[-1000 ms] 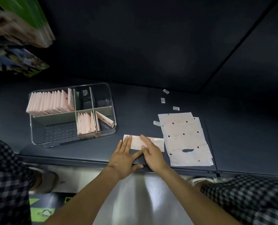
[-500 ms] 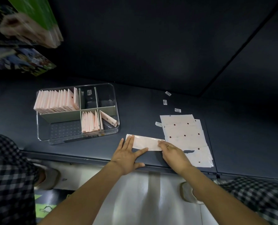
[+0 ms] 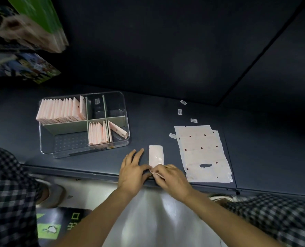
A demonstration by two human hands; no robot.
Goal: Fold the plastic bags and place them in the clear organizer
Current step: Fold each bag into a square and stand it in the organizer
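A pink plastic bag folded into a narrow strip point(image 3: 156, 155) lies on the dark shelf, pointing away from me. My right hand point(image 3: 172, 179) pinches its near end and lifts that end off the surface. My left hand point(image 3: 133, 171) rests beside it, fingers spread flat on the shelf and thumb at the strip's near end. A stack of unfolded pink dotted bags point(image 3: 202, 152) lies to the right. The clear organizer point(image 3: 46, 150) stands at the left, with folded bags upright in its back left and front middle compartments.
Small white labels point(image 3: 179, 111) lie scattered behind the bag stack. The shelf's front edge point(image 3: 94, 173) runs just under my hands. Boxed goods point(image 3: 28, 27) hang at the upper left. My checked trouser legs show at both lower corners.
The folded strip has turned from lying crosswise to pointing away from me. My right hand moved left to the strip's near end and now pinches it; my left hand stayed beside it.
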